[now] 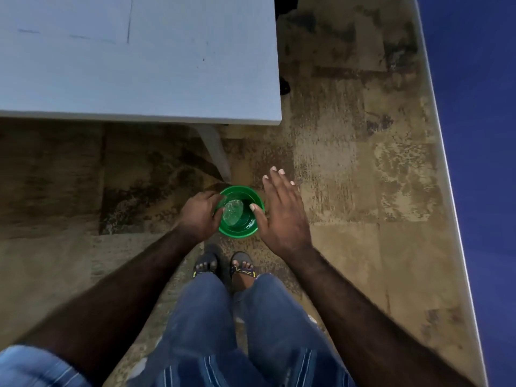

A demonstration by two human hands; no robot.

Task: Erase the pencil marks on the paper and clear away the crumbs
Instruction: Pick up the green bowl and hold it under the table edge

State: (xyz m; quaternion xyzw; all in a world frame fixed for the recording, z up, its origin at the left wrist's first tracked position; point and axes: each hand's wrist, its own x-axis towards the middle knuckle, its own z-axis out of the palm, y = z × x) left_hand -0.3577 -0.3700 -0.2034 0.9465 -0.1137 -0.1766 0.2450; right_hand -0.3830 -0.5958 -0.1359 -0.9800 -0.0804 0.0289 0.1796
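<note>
A small green bin (252, 230) stands on the floor by the table leg, with a crumpled clear plastic piece (233, 213) inside. My left hand (199, 216) hovers over the bin's left rim, back up and fingers curled under; nothing shows in it. My right hand (282, 213) is spread flat with straight fingers over the bin's right side, the thumb above the rim. The white table (167, 79) fills the upper left. On it lies pale paper (64, 20) with faint lines. No eraser or crumbs are visible.
A white table leg (216, 152) comes down just behind the bin. My feet in sandals (223, 266) stand right in front of it. Mottled brown floor (363, 191) stretches to the right as far as a blue wall (480, 135).
</note>
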